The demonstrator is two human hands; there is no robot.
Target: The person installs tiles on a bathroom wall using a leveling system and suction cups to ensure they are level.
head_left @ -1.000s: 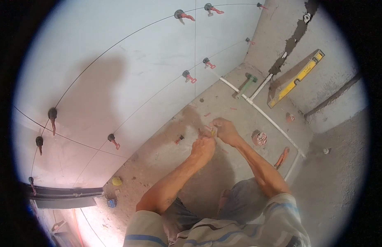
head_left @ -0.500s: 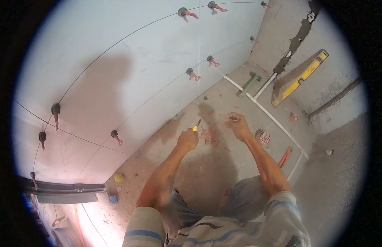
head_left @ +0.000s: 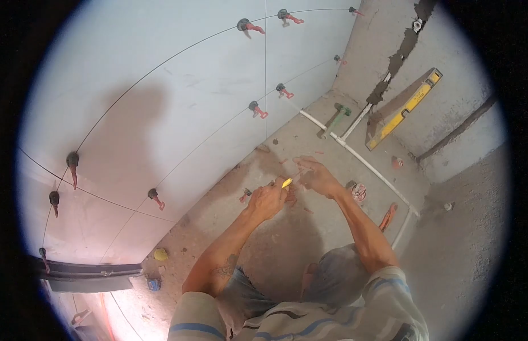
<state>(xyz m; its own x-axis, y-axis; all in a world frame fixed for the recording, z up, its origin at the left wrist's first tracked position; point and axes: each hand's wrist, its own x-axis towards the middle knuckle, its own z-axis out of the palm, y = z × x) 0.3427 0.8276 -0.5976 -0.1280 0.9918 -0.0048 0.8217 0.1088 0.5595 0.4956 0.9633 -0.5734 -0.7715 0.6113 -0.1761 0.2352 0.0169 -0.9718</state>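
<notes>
My left hand [head_left: 267, 200] is closed round a small yellow tool [head_left: 287, 182], whose thin end points toward my right hand. My right hand [head_left: 316, 177] is close beside the tool's tip with its fingers bent together; whatever they may hold is too small to make out. Red pieces [head_left: 292, 199] lie on the floor just under my hands. A black-and-red clip [head_left: 245, 195] is on the floor left of my left hand. More such clips [head_left: 257, 109] stick out along the joints of the large white wall tiles [head_left: 207, 85].
White pipes [head_left: 369, 162] run along the floor at the right, with a green hammer-like tool [head_left: 337, 118] near them. A yellow level [head_left: 405, 109] leans by the wall. Red-handled pliers [head_left: 388, 217], a round reddish bundle [head_left: 358, 191] and a yellow lump [head_left: 160, 254] lie around.
My hands have come together, the right moving left and down toward the yellow tool. The black-and-red clip now shows on the floor left of my left hand. The view has shifted slightly.
</notes>
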